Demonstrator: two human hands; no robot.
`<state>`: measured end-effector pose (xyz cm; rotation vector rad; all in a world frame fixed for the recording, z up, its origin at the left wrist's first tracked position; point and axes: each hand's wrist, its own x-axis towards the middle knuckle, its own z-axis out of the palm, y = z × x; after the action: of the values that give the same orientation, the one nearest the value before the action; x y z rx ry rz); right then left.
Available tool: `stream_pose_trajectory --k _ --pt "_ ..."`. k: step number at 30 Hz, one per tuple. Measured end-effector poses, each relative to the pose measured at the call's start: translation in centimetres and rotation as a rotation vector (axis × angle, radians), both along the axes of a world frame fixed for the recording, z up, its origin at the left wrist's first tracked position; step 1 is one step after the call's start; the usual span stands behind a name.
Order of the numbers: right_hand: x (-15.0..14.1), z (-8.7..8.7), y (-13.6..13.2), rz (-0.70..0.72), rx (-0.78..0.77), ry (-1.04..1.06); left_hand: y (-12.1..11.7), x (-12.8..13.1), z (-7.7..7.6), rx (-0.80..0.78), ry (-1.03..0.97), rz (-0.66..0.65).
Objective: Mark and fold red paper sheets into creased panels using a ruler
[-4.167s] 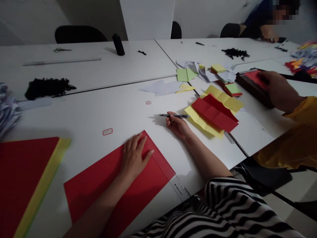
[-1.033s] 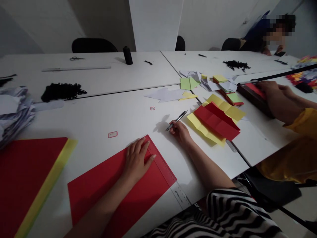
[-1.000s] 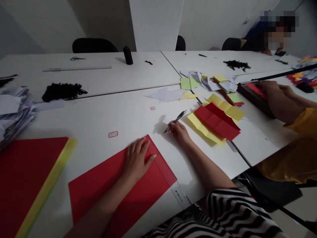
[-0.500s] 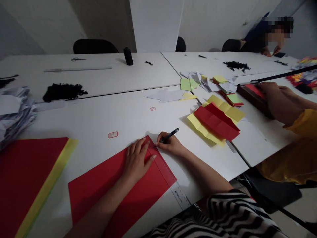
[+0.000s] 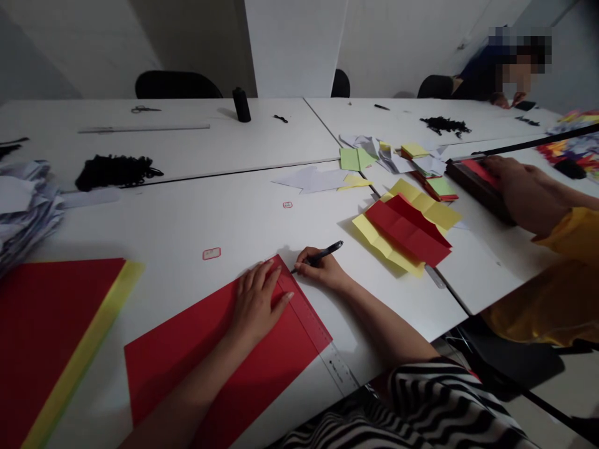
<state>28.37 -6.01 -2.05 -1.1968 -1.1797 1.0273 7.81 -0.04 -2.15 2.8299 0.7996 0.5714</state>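
Gripping slanted, left-pointing pen (image 5: 331,248) in curled right hand (image 5: 322,272), pressing illegibly printed ruler (image 5: 337,369) along red sheet (image 5: 187,330) beneath flat left hand (image 5: 256,300).

A striped top (image 5: 355,418) is showing at the near side, its black and white bands wavering and bunching into folds; the right sleeve (image 5: 421,383) is ending loosely partway up the arm (image 5: 386,318); the left hand (image 5: 257,300) and right hand (image 5: 321,269) are appearing bare.
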Motion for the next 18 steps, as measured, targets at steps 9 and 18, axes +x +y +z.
stream_pose_trajectory --k 9,18 --pt "-0.16 0.65 -0.09 -0.047 0.013 -0.081 0.01 -0.07 0.16 -0.023 -0.008 0.003" --pt "-0.27 0.30 -0.05 -0.089 -0.012 -0.140 -0.05 -0.03 0.08 0.009 0.018 0.004"
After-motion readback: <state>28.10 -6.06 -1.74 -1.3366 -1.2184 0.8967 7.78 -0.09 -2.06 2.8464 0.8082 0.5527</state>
